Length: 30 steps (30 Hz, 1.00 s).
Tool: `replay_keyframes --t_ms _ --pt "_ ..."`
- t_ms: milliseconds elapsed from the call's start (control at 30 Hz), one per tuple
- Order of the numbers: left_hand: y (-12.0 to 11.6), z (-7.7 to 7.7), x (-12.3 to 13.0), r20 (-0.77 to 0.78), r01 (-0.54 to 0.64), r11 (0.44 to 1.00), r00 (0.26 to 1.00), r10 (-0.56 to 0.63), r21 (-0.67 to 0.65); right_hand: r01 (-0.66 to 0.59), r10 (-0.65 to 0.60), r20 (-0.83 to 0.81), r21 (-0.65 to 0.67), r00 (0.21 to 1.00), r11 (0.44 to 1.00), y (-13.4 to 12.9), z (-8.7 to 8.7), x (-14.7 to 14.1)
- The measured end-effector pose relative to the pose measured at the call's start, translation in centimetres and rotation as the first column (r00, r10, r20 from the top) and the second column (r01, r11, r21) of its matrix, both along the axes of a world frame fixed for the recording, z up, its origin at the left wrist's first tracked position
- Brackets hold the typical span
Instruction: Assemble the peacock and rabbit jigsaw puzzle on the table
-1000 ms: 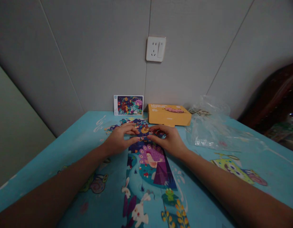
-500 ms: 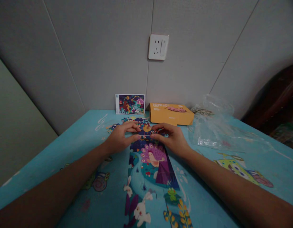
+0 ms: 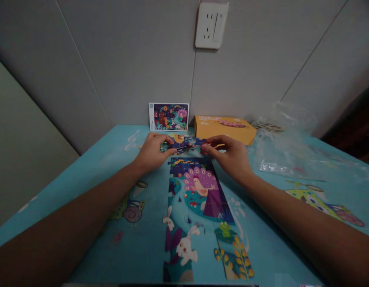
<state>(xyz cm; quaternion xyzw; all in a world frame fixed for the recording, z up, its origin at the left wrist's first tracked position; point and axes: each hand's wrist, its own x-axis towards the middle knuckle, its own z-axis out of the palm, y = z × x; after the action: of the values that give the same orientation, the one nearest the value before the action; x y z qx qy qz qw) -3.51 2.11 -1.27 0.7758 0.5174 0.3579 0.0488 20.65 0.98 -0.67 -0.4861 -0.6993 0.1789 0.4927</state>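
Both my hands sit at the far end of a colourful jigsaw puzzle [image 3: 199, 187], whose assembled part shows a peacock and rabbits on blue. My left hand [image 3: 152, 153] and my right hand [image 3: 230, 157] pinch opposite ends of a dark blue section of joined puzzle pieces [image 3: 184, 145]. That section is held just beyond the assembled part, and my fingers hide some of it. A few small pieces seem to lie beneath it, but the shadow and my hands make them hard to tell apart.
A printed picture card [image 3: 168, 116] leans against the wall behind the puzzle. To its right are a yellow cardboard box [image 3: 223, 129] and a crumpled clear plastic bag [image 3: 283, 147]. The table's blue cartoon cover [image 3: 318, 199] meets a grey wall with a socket [image 3: 210, 26].
My hands have spread slightly farther apart around the held section. The whole scene sits higher in the view, so the head has tilted down.
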Motion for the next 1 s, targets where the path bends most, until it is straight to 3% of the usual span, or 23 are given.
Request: replay_keyframes --t_ms 233,433,533,600,667,733,867,1000 --pt "0.5 -0.4 0.2 -0.066 -0.101 0.991 0.993 0.096 -0.087 -0.024 0.025 0.059 -0.026 0.998 0.999 -0.1 -0.2 -0.3" --pt "-0.5 -0.1 0.4 -0.084 -0.104 0.993 0.992 0.099 -0.05 -0.061 0.061 0.122 -0.007 0.991 0.998 -0.2 -0.4 -0.3" --pt "-1.5 0.5 0.6 -0.113 0.07 0.997 0.991 -0.074 -0.039 -0.086 0.083 0.113 0.019 0.99 0.996 -0.4 -0.3 -0.3" --pt "-2.1 0.6 0.8 -0.143 0.253 0.965 0.955 -0.26 -0.061 -0.125 0.12 0.11 0.042 0.987 0.991 -0.5 -0.2 -0.3" --pt "-2.5 0.6 1.0 -0.156 0.347 0.935 0.922 -0.355 -0.074 -0.154 0.146 0.131 0.056 0.981 0.986 -0.4 -0.2 -0.1" --pt "-2.5 0.5 1.0 -0.161 0.324 0.944 0.93 -0.33 -0.065 -0.115 0.1 0.183 0.073 0.978 0.991 -0.1 -0.3 0.2" --pt "-1.7 0.0 0.6 -0.217 0.126 0.988 0.966 -0.143 -0.089 0.092 -0.127 0.377 0.109 0.917 0.99 1.0 -1.0 1.2" --pt "-1.1 -0.7 0.3 -0.333 0.057 0.982 0.936 -0.116 -0.182 0.133 -0.121 0.515 0.013 0.849 0.991 1.7 -1.9 1.9"
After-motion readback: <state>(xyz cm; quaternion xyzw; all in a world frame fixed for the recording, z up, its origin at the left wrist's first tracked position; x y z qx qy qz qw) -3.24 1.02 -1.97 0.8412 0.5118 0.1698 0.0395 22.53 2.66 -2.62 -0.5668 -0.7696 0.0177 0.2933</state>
